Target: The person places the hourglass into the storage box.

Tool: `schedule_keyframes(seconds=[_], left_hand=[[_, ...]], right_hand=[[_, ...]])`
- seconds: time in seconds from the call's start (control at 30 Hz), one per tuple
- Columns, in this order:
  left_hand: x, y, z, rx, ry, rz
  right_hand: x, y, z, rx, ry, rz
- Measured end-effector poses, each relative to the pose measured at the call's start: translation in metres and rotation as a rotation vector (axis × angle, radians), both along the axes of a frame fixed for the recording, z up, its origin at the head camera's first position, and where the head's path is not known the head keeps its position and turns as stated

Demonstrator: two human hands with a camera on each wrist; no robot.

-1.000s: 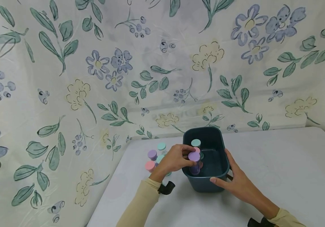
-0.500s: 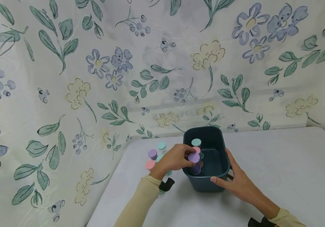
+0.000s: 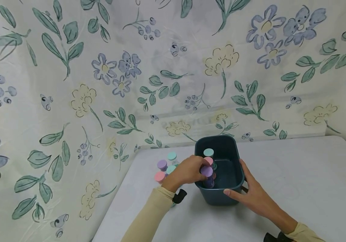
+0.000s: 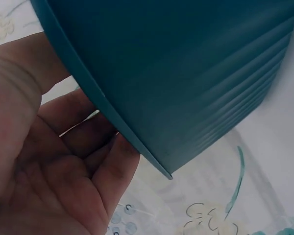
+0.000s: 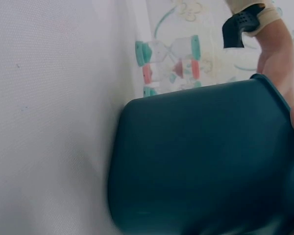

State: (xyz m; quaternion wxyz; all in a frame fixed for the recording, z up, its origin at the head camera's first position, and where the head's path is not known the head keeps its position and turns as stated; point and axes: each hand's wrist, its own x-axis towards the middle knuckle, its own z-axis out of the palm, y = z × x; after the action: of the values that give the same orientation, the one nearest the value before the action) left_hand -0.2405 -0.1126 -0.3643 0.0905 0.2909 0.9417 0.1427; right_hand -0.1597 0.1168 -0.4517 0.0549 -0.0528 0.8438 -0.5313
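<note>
Gripping the dark teal bin [image 3: 218, 197] at its near right corner: right hand [image 3: 253, 191], thumb and fingers. Left hand [image 3: 189, 170], fingertips partly hidden, appears to pinch the purple-capped sand timer [image 3: 207, 174] inside.

No text, number or sign could be read in any view — not on the tub [image 3: 221, 198], nor on the purple cap [image 3: 207, 170] inside it. Low on the cloth [image 3: 161, 114], in the head view, faint marks [image 3: 201, 120] resembled lettering — too pale to make out.
</note>
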Motion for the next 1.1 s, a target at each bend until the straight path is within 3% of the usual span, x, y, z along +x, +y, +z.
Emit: schedule_keyframes(seconds=[0.27,0.43,1.1], left_hand=[[0.0021,0.0036,-0.0051,-0.137,0.122,-0.021],[0.0026,0.0049,-0.0068,-0.171,0.168,-0.036],[0.0049,0.0074,-0.0083,-0.224,0.199,-0.035]], right_hand=[[0.0005,0.0008,-0.0008,-0.010,0.017,0.002],[0.0001,0.0003,-0.0014,0.000,0.014,-0.002],[0.0006,0.0003,-0.0018,-0.012,0.031,-0.002]])
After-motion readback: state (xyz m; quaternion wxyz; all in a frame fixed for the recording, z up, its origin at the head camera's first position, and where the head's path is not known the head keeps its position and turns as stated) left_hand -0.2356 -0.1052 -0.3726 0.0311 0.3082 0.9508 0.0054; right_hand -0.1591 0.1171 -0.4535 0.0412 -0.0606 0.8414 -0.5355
